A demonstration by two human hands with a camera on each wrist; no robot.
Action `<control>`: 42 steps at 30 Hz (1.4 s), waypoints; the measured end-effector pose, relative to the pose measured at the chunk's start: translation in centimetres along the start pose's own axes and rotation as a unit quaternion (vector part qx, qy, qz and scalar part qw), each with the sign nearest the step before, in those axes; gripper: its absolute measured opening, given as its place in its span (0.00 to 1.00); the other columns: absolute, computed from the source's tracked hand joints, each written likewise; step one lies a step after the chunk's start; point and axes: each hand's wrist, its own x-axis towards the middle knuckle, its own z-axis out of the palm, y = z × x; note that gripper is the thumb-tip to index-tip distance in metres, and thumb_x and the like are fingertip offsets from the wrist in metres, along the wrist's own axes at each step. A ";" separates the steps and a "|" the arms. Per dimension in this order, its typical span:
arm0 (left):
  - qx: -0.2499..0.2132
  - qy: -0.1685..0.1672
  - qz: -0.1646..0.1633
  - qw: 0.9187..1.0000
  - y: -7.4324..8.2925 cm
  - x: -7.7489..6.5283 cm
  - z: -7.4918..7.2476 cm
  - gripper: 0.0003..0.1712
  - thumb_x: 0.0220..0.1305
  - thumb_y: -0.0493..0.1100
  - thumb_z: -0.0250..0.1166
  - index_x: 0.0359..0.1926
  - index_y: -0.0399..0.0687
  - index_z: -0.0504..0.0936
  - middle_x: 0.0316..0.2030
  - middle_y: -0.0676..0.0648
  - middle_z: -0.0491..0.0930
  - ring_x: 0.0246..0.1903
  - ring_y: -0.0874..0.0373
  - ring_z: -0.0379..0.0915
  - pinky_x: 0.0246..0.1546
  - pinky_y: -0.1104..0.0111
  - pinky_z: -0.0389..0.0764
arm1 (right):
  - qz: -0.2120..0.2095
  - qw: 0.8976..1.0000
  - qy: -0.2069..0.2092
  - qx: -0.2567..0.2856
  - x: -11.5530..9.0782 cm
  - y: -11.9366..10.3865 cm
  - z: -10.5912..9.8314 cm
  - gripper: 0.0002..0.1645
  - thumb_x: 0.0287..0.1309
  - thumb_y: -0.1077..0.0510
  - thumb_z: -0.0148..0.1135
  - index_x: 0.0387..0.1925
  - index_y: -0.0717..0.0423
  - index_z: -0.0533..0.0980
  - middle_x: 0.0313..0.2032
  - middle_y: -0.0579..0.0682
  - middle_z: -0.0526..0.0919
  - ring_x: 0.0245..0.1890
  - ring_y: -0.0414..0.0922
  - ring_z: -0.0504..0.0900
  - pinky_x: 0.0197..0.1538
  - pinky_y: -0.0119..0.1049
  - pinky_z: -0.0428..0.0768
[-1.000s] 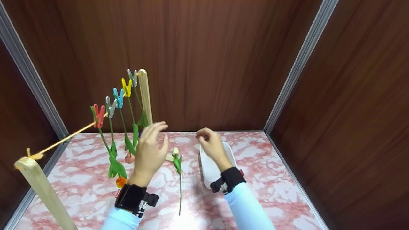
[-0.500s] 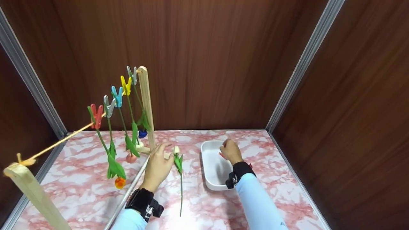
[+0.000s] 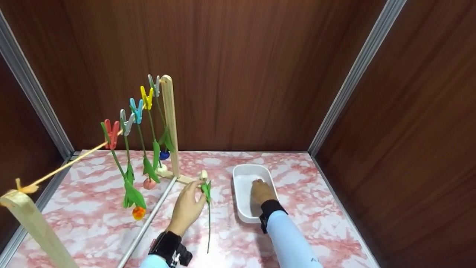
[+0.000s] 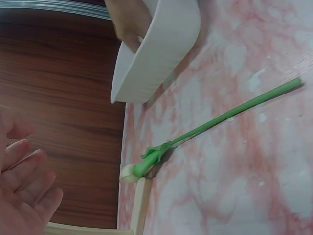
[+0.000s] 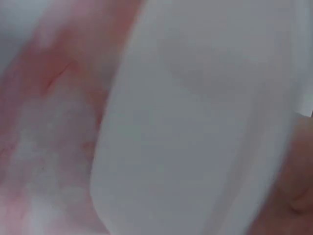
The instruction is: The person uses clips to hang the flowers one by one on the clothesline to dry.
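My left hand (image 3: 188,207), fingers relaxed, hovers just left of a white artificial tulip (image 3: 206,190) lying on the table. In the left wrist view the tulip's green stem (image 4: 230,113) runs clear of that hand's fingers (image 4: 34,183), and its head rests by a wooden foot piece. My right hand (image 3: 262,191) reaches down inside a white plastic container (image 3: 238,193), fingers pointing at its floor. Its fingertips are largely hidden, and I cannot tell whether they hold anything. The container's wall (image 5: 171,147) fills most of the blurred right wrist view.
At the left stands a wooden post rack (image 3: 169,123) with a string (image 3: 81,158) and a metal bar (image 3: 148,221). Several artificial tulips hang head down from it by coloured clothespins, among them a red one (image 3: 111,134) and a yellow one (image 3: 147,98). Brown panels enclose the table.
My right hand has moved right and then down into the container; a small red piece seen beside it half a second ago is hidden. My left hand has come down from the rack toward the tulip.
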 end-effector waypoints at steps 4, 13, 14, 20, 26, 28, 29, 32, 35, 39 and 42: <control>-0.001 -0.009 0.007 1.000 0.0 -1.5 0.9 0.22 0.69 0.35 0.68 0.63 0.40 0.84 0.61 0.36 0.86 0.63 0.37 0.83 0.68 0.43 0.82 | -0.040 0.998 0.046 -0.028 -0.6 0.5 1.0 0.07 0.70 0.68 0.60 0.46 0.69 0.80 0.42 0.66 0.86 0.43 0.64 0.89 0.53 0.59 0.88; -0.016 -0.046 -0.026 0.998 -1.0 -4.8 1.5 0.22 0.72 0.35 0.68 0.65 0.42 0.82 0.64 0.40 0.85 0.68 0.38 0.80 0.71 0.43 0.80 | 0.018 0.999 0.041 -0.022 -2.0 0.9 0.6 0.04 0.63 0.69 0.68 0.38 0.66 0.80 0.40 0.68 0.85 0.43 0.64 0.88 0.54 0.59 0.88; -0.018 -0.052 -0.037 0.998 -1.1 -5.0 1.4 0.23 0.72 0.35 0.68 0.66 0.43 0.82 0.65 0.40 0.85 0.69 0.38 0.80 0.71 0.42 0.80 | 0.027 0.999 0.036 -0.010 -2.1 0.8 0.3 0.04 0.64 0.68 0.68 0.37 0.65 0.80 0.40 0.67 0.86 0.44 0.64 0.88 0.55 0.58 0.87; -0.082 -0.065 -0.087 0.991 -1.0 -5.7 0.6 0.22 0.74 0.36 0.67 0.67 0.42 0.81 0.66 0.37 0.84 0.69 0.36 0.79 0.73 0.41 0.79 | 0.010 0.979 0.169 0.109 -3.2 -1.0 -0.6 0.11 0.66 0.66 0.72 0.41 0.62 0.75 0.36 0.61 0.85 0.38 0.60 0.88 0.45 0.56 0.88; -0.182 -0.042 -0.109 0.976 0.5 -5.7 -0.5 0.21 0.74 0.35 0.67 0.65 0.35 0.81 0.64 0.34 0.84 0.68 0.38 0.81 0.74 0.47 0.79 | -0.012 0.912 0.238 0.334 -4.9 -4.7 -1.6 0.19 0.66 0.66 0.73 0.55 0.67 0.80 0.47 0.63 0.91 0.42 0.56 0.93 0.46 0.41 0.92; -0.203 -0.035 -0.108 0.972 1.2 -5.4 -0.9 0.21 0.75 0.36 0.68 0.65 0.34 0.81 0.64 0.33 0.84 0.68 0.38 0.81 0.74 0.49 0.79 | -0.018 0.877 0.223 0.426 -5.5 -6.0 -2.2 0.21 0.66 0.67 0.73 0.58 0.69 0.80 0.51 0.66 0.91 0.44 0.56 0.93 0.47 0.35 0.92; -0.211 -0.031 -0.104 0.971 1.7 -5.2 -1.1 0.22 0.76 0.36 0.68 0.66 0.33 0.81 0.64 0.33 0.84 0.68 0.38 0.81 0.74 0.50 0.79 | -0.025 0.858 0.214 0.466 -5.9 -6.8 -2.5 0.22 0.66 0.68 0.73 0.59 0.71 0.80 0.51 0.68 0.90 0.45 0.56 0.93 0.47 0.32 0.92; -0.235 -0.023 -0.095 0.967 3.1 -4.4 -1.7 0.24 0.76 0.38 0.68 0.68 0.33 0.79 0.66 0.34 0.84 0.69 0.38 0.80 0.76 0.51 0.78 | -0.044 0.806 0.179 0.562 -7.1 -9.0 -3.5 0.25 0.65 0.71 0.71 0.62 0.73 0.79 0.53 0.70 0.88 0.46 0.49 0.93 0.49 0.27 0.90; -0.251 -0.019 -0.089 0.964 4.7 -3.7 -2.3 0.28 0.76 0.42 0.69 0.71 0.35 0.78 0.67 0.35 0.83 0.70 0.40 0.79 0.77 0.52 0.76 | -0.078 0.764 0.135 0.626 -8.6 -11.1 -4.6 0.28 0.66 0.71 0.70 0.66 0.73 0.77 0.53 0.64 0.89 0.46 0.42 0.92 0.52 0.31 0.91; -0.265 -0.015 -0.075 0.961 7.0 -3.3 -3.0 0.31 0.75 0.45 0.71 0.72 0.37 0.78 0.69 0.35 0.82 0.71 0.41 0.79 0.77 0.54 0.76 | -0.127 0.735 0.083 0.661 -10.5 -13.4 -5.8 0.28 0.67 0.67 0.72 0.65 0.74 0.77 0.50 0.47 0.91 0.44 0.39 0.92 0.50 0.36 0.93; -0.271 -0.006 -0.062 0.960 8.4 -3.3 -3.3 0.30 0.74 0.45 0.72 0.71 0.37 0.80 0.67 0.35 0.84 0.70 0.41 0.81 0.75 0.59 0.79 | -0.148 0.721 0.065 0.674 -11.6 -14.4 -6.2 0.27 0.67 0.65 0.74 0.60 0.79 0.76 0.48 0.41 0.91 0.44 0.38 0.92 0.49 0.37 0.94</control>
